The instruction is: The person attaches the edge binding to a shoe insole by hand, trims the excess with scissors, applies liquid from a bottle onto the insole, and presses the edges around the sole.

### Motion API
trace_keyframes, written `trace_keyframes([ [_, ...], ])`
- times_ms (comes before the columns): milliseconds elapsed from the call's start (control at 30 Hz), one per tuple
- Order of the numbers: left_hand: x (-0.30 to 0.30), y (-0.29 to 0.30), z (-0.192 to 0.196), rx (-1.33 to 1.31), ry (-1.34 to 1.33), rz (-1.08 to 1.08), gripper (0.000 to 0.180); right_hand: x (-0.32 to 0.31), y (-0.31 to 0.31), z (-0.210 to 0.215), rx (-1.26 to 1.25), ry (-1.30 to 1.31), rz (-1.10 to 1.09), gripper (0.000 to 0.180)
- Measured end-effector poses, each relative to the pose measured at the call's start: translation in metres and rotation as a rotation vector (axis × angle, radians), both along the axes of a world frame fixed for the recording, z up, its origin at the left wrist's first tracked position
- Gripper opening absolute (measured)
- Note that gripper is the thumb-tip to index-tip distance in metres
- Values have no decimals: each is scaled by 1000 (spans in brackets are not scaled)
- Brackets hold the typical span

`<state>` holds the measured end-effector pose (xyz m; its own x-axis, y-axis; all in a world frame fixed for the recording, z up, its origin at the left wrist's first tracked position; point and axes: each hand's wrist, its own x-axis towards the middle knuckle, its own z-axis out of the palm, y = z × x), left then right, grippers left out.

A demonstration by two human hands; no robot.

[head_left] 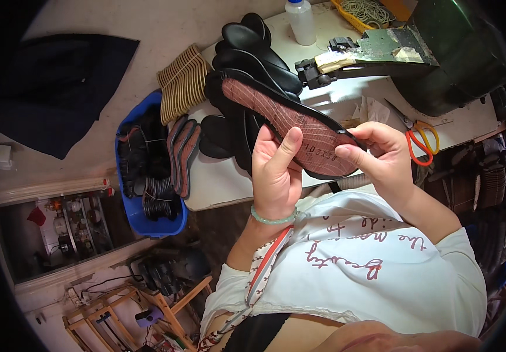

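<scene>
A shoe insole (317, 138) with a reddish-brown patterned face and a black edge lies tilted in my two hands. My left hand (277, 170) grips its near long side, thumb on the face and fingers hidden underneath. At the broad end, my right hand (382, 155) pinches the edge between thumb and fingers. Beyond the insole, glossy black shoe pieces (256, 61) lie heaped on the white table (223, 190). More black pieces (218, 135) rest to the left of it.
A sewing machine (382, 53) stands at the back right, with orange-handled scissors (422, 144) nearby. Behind are a white bottle (301, 23) and a yellow basket (356, 17). At the left, a blue bin (147, 226) holds bundled pieces; striped insoles (182, 73) sit beside it.
</scene>
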<state>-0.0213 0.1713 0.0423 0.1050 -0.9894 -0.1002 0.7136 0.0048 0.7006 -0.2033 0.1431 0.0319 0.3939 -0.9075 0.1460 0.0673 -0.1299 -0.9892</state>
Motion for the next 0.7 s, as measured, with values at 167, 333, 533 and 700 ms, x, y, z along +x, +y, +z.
trace_keyframes([
  [167, 11, -17, -7, 36, -19, -12, 33, 11, 1, -3, 572, -359, 159, 33],
  [333, 30, -54, -11, -63, -1273, 342, 88, 20, -9, -18, 514, -384, 76, 29],
  [533, 68, -153, 39, -717, -1784, -430, 52, 38, -24, -14, 550, -534, -28, 28],
  [700, 62, -217, 41, -754, -1834, -779, 50, 48, -42, -9, 666, -631, -93, 26],
])
